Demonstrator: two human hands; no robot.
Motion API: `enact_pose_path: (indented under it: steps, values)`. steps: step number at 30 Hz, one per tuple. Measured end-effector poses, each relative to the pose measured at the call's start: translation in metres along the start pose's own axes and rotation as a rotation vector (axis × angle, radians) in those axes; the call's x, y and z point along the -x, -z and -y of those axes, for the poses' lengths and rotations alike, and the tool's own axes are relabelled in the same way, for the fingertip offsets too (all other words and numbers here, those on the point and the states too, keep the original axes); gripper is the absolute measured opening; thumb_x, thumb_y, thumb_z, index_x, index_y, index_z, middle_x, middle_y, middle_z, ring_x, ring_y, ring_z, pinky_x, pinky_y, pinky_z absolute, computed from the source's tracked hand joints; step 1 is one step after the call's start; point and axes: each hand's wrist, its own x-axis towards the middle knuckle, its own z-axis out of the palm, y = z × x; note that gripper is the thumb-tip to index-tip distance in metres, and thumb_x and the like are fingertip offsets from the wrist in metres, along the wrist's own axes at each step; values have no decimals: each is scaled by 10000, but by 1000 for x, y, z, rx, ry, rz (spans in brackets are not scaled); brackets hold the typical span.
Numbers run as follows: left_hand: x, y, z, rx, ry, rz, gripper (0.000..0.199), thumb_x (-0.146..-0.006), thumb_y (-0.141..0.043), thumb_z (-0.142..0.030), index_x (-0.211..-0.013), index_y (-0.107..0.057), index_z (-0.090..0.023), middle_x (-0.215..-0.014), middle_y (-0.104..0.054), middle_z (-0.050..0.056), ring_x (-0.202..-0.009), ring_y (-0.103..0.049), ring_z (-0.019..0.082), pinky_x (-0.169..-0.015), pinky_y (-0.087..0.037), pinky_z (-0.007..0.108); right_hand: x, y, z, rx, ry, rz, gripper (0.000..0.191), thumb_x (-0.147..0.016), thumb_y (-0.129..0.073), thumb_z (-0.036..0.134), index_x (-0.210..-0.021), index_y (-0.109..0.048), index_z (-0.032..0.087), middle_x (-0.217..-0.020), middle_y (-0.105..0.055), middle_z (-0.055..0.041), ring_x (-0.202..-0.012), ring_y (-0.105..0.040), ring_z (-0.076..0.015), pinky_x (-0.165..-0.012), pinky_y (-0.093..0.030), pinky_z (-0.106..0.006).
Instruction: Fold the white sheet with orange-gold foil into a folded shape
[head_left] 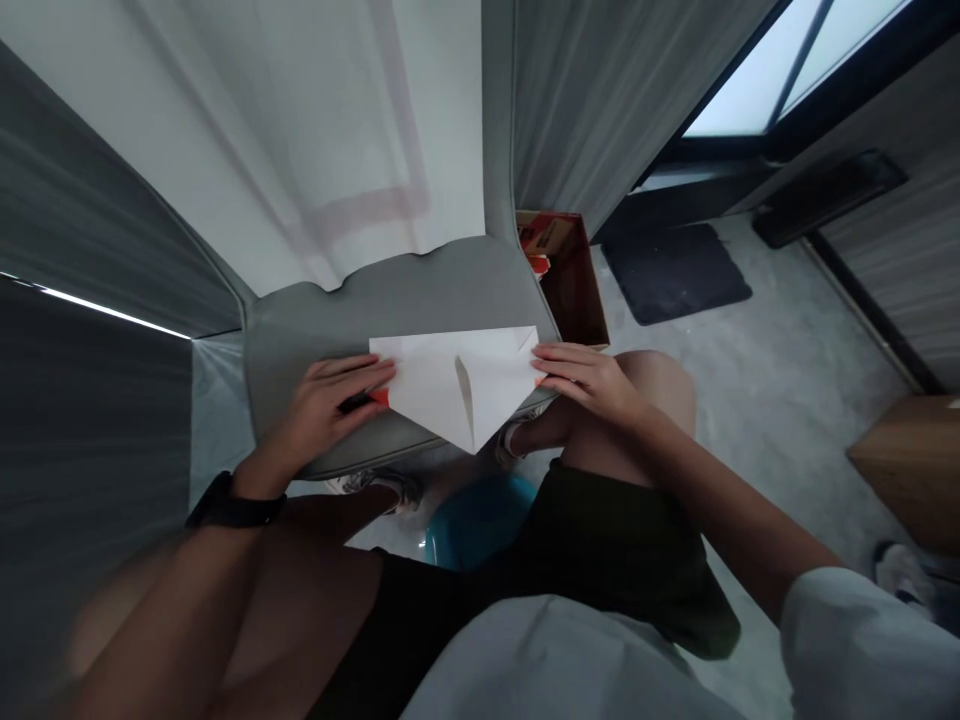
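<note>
A white sheet of folded paper [427, 380] lies over the front part of a grey padded chair seat [420, 290]. Its long straight edge faces away from me, and its point hangs past the seat's front edge toward my lap. Near the middle, a fold stands slightly apart, and bits of red-orange show at both sides. My left hand [334, 395], with a black band on the wrist, grips the paper's left corner, fingers on top and thumb lower. At the right corner, my right hand [589, 378] pinches the paper between its fingers and thumb.
White material [360, 120] covers the chair's back. Right of the seat stands an open red-brown carton [574, 290], with a dark mat [675, 272] beyond it. A blue stool [480, 520] is beneath me. Another cardboard box [911, 465] and a shoe [904, 575] are at far right.
</note>
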Motion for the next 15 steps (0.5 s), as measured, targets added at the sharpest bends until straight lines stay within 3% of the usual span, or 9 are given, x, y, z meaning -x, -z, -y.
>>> enact_pose_path:
  steps: [7,15]
  values:
    - [-7,8,0,75,6,85,527,-978,-567,-730,-1322,-736,-369,-1393,-727,11,-1351,-646,306,-1175,-505,538,1,-1,2,26,19,16,320,-1085,-551,319,-1324,-761,288,-1366,-744,-43,-1315,-685,-268,-1175,-557,-516]
    - [-1,6,-9,45,-24,9,685,-918,-643,-769,-1456,-638,-344,-1454,-688,56,-1354,-642,331,-1173,-487,555,-2,-13,14,56,-75,-91,322,-1091,-506,295,-1257,-778,247,-1283,-781,-52,-1266,-711,-256,-1167,-555,-512]
